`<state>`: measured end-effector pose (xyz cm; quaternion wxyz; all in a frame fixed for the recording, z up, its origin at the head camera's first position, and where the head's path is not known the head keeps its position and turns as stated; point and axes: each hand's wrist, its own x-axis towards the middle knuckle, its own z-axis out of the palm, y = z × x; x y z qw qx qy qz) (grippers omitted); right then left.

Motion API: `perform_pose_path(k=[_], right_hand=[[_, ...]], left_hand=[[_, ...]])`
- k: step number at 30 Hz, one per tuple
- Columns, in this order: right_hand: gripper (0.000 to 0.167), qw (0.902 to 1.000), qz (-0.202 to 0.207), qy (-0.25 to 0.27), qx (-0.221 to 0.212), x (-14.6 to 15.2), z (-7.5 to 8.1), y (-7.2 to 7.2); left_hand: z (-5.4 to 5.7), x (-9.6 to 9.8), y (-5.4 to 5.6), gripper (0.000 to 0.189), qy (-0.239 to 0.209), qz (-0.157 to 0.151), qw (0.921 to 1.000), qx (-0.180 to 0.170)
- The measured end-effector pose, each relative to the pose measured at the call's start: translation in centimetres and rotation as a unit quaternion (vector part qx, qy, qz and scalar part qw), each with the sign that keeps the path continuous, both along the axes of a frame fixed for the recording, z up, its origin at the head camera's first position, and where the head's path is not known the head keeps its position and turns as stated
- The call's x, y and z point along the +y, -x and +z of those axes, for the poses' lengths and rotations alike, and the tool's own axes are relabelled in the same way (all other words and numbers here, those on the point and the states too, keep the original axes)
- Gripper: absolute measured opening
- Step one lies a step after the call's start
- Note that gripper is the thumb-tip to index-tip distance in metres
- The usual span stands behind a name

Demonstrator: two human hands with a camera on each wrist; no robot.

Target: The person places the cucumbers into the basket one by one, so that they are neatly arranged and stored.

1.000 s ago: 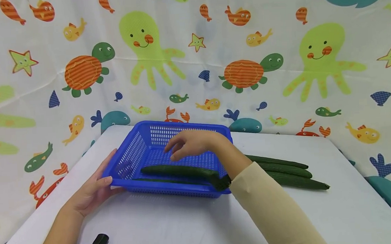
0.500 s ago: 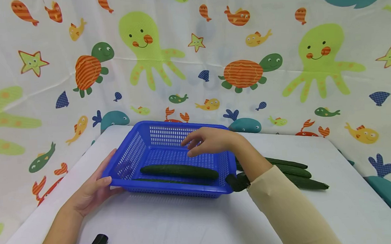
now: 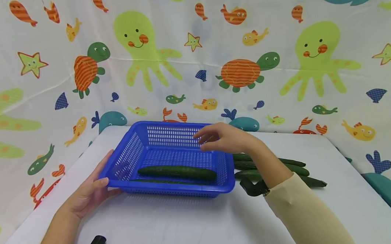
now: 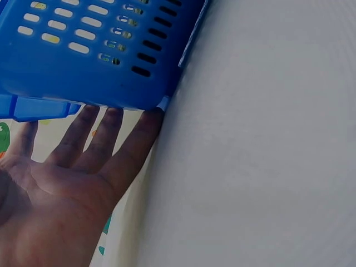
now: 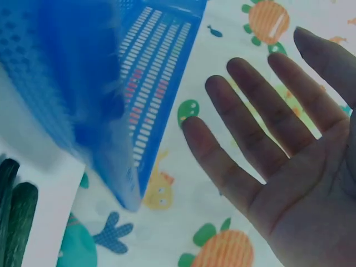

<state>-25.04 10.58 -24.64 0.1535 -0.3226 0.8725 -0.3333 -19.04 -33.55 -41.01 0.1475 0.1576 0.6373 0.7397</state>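
In the head view, a blue plastic basket [image 3: 172,192] with slotted walls stands on the white table. My left hand [image 3: 88,192] holds its near left corner, thumb at the rim and the other fingers spread against the side. The left wrist view shows those fingertips [image 4: 114,114] right at the basket's lower edge. Two dark green cucumbers lie inside: one cucumber [image 3: 178,172] in plain sight, the other mostly hidden behind the near wall. Over the basket's right end hovers my right hand [image 3: 226,138], holding nothing, its fingers spread in the right wrist view.
Several more cucumbers [image 3: 292,167] lie side by side on the table [image 3: 174,226], right of the basket and partly behind my right forearm. A white curtain [image 3: 185,63] printed with sea animals hangs behind the table.
My right hand has moved right, from over the middle of the basket to above its right end. My left hand stays at the corner, and the cucumbers in the basket have not moved.
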Motion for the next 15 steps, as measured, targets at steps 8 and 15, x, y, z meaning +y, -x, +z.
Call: perform_pose_path(k=[8,15], right_hand=[[0.038,0.998,-0.039,0.021,0.044,2.4,-0.3,-0.7],[0.037,0.996,-0.044,0.031,0.072,4.3,-0.5,-1.0]], left_hand=[[0.2,0.1,-0.1,0.073,-0.005,0.001,1.0,-0.002],[0.2,0.1,0.0,0.073,0.002,0.005,1.0,-0.003]])
